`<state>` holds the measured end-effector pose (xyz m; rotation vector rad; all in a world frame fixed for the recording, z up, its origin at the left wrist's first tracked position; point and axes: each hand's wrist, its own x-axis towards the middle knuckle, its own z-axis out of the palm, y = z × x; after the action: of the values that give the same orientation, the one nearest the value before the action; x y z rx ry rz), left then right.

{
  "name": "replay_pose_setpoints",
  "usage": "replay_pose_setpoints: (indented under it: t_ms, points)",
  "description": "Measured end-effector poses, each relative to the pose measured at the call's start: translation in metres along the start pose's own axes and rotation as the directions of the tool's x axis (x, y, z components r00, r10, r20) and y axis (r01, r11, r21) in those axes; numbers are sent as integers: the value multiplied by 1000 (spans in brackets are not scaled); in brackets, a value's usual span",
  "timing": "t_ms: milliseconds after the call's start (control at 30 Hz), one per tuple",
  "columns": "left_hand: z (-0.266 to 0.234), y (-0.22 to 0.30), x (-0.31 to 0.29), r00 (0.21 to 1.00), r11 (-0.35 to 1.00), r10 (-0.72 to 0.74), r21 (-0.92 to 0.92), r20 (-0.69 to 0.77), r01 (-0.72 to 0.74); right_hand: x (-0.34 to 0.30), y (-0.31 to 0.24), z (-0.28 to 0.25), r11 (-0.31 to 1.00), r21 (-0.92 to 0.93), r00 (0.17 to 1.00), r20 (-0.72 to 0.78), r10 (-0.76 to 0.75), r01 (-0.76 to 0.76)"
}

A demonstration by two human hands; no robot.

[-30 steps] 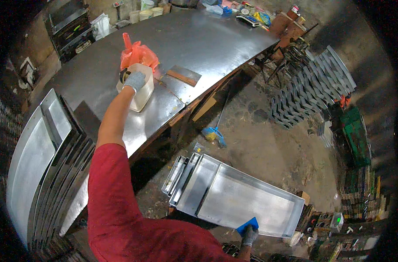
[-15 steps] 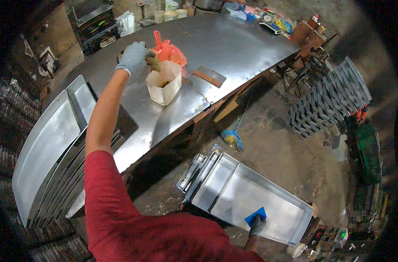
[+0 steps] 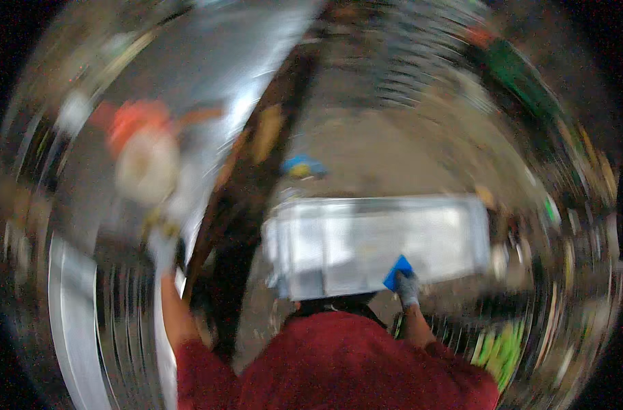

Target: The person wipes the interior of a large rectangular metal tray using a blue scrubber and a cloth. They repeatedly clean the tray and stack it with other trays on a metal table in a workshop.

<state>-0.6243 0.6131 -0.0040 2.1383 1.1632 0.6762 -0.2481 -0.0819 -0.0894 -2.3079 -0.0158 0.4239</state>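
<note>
My right hand (image 3: 408, 288), in a grey glove, grips a flat blue scraper (image 3: 397, 272) over the near side of a shallow metal tray (image 3: 441, 236). The tray lies in front of me, on top of other trays. My left hand (image 3: 162, 240), also gloved, is at the near left over the metal table (image 3: 188, 72). Its fingers are smeared by motion and look yellowish; whether they hold anything cannot be made out. Beyond it on the table stands a whitish container (image 3: 147, 167), with an orange-red plastic bag (image 3: 140, 123) behind it.
Upright metal trays (image 3: 75, 301) stand at the left. A blue and yellow broom head (image 3: 304, 167) is on the floor beyond the tray stack. Stacked grey metal pieces (image 3: 421, 61) and a green crate (image 3: 520, 78) are at the far right. Something bright green (image 3: 499, 352) lies near right.
My view has swung right, blurring the surroundings. My left hand has drawn back from above the container toward me. My right hand still holds the scraper at the tray.
</note>
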Motion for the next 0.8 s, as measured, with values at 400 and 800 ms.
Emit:
replay_pose_setpoints:
  t_ms: [400, 800]
  points:
    - [28, 23, 30, 929, 565, 83, 785, -360, 254, -5, -4, -35, 967, 137, 941, -234, 244, -217]
    - [153, 202, -79, 989, 864, 47, -503, 142, 31, 48, -1, -17, 921, 314, 972, 24, 233, -229]
